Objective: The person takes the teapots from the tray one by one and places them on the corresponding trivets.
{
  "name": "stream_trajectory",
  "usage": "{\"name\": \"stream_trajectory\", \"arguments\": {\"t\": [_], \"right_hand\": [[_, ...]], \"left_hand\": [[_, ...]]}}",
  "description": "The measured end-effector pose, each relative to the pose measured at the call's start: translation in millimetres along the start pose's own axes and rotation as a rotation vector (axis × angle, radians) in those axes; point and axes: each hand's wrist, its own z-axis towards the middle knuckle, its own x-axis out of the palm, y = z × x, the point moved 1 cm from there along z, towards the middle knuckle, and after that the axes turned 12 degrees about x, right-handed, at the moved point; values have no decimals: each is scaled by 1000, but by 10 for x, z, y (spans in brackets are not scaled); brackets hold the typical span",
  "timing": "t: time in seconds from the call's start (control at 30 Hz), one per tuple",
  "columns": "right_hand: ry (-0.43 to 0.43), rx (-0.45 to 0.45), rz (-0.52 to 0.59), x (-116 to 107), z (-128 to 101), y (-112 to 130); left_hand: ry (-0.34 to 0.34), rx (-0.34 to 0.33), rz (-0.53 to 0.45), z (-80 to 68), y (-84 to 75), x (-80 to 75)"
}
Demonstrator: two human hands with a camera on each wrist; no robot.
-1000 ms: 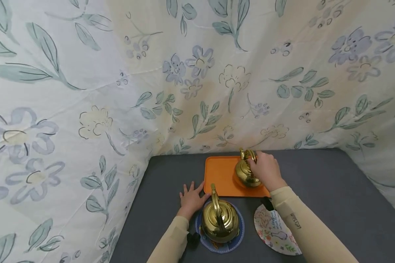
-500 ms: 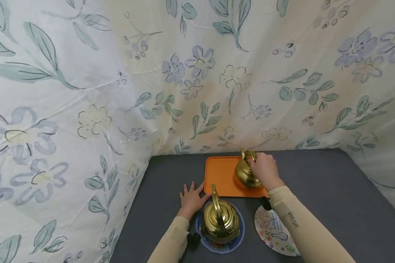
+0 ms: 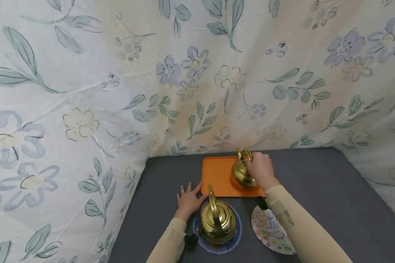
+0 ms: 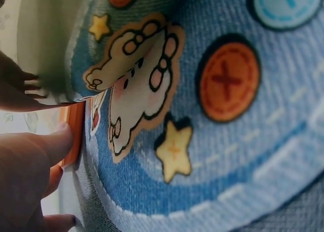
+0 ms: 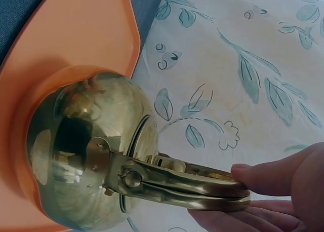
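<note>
A small gold kettle [image 3: 243, 174] stands on the right part of an orange tray [image 3: 215, 177]. My right hand [image 3: 262, 170] grips its raised handle, thumb on one side and fingers on the other, as the right wrist view shows on the handle [image 5: 192, 186]. My left hand [image 3: 188, 201] lies with fingers spread at the tray's near left corner; in the left wrist view the thumb touches the orange tray edge [image 4: 73, 133]. Just right of that hand, a larger gold kettle [image 3: 217, 223] with its handle upright sits on a blue denim-patterned round plate [image 3: 197, 237].
A white round plate [image 3: 270, 233] with floral print lies at the right, partly under my right sleeve [image 3: 299, 223]. The dark grey table [image 3: 316, 182] meets a floral cloth wall [image 3: 224, 87] behind the tray and on both sides.
The head view has shifted slightly, so everything sits a little further left in it. Both hands keep their places on the tray corner and the small kettle's handle.
</note>
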Motion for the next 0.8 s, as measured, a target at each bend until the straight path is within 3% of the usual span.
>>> {"name": "stream_trajectory", "arguments": {"t": [0.8], "right_hand": [[-72, -23, 51, -234, -230, 125]], "left_hand": [[11, 11, -13, -81, 15, -41]]}}
